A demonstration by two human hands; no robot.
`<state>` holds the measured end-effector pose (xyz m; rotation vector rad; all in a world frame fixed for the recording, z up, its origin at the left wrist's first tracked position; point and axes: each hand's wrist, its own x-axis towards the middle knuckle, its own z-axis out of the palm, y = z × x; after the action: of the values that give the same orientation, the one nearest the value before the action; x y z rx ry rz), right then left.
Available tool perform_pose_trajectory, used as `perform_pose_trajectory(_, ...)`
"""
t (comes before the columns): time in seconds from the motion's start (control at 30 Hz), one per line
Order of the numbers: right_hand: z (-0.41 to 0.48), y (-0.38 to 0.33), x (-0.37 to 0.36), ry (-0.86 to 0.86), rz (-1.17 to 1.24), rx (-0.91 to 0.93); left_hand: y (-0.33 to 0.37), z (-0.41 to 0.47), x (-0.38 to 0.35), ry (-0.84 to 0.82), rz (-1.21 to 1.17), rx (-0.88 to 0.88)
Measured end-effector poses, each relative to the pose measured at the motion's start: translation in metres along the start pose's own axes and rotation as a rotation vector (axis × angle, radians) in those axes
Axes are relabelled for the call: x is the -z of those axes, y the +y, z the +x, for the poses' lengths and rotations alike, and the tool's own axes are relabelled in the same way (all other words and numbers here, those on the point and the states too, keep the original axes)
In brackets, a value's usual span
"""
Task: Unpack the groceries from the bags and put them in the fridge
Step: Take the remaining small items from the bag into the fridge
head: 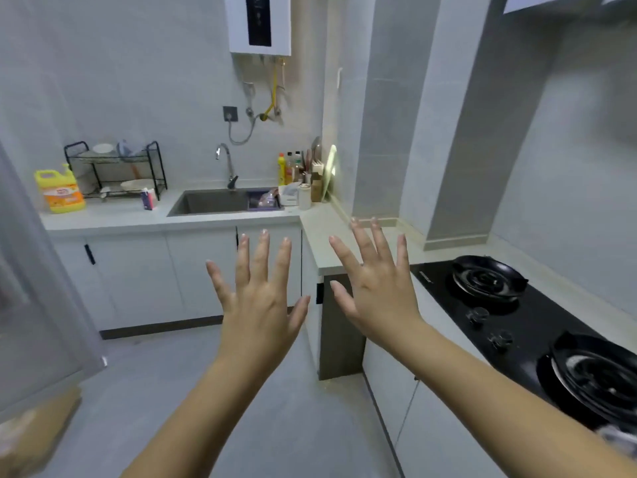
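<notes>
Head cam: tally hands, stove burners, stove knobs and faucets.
hands: 2 (left hand, right hand)
burners: 2
knobs: 2
faucet: 1
total: 7

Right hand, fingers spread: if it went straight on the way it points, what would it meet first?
Probably the edge of the corner countertop. Nothing shows between it and the right hand, though a single view leaves depth unclear.

Grey counter (138, 217): yellow jug (60, 189), dish rack (115, 170), sml carton (149, 199); bottles (287, 169) nr sink (210, 201); black hob (537, 326)
</notes>
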<state>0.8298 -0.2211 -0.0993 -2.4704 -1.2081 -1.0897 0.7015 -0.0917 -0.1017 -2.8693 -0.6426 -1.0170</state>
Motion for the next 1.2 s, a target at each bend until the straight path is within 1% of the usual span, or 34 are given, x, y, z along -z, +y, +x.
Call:
perform_pose_trajectory(0.13, -0.038, 0.056, -0.004, -0.109, -0.101, -0.107, 0.054, 0.009, -0.04, -0.088, -0.072, -0.115)
perform_pose_trajectory(0.3, -0.084, 0.117, -0.009, -0.231, -0.212, -0.249, 0.118, 0.024, -0.091, -0.188, -0.192, -0.305)
perform_pose_trajectory(0.47, -0.127, 0.164, -0.012, -0.38, -0.319, -0.413, 0.18, 0.037, -0.138, -0.245, -0.322, -0.508)
perform_pose_trajectory(0.67, -0.161, 0.202, -0.012, -0.501, -0.405, -0.623, 0.241, 0.048, -0.183, -0.32, -0.419, -0.699)
perform_pose_trajectory(0.87, -0.226, 0.214, 0.005, -0.601, -0.473, -0.824, 0.291, 0.022, -0.219, -0.405, -0.479, -0.866)
perform_pose_trajectory(1.07, -0.318, 0.23, 0.035, -0.78, -0.448, -1.016, 0.347, -0.019, -0.23, -0.477, -0.543, -1.055)
perform_pose_trajectory(1.2, -0.368, 0.253, 0.053, -0.947, -0.329, -1.071, 0.389, -0.055, -0.232, -0.537, -0.601, -1.181)
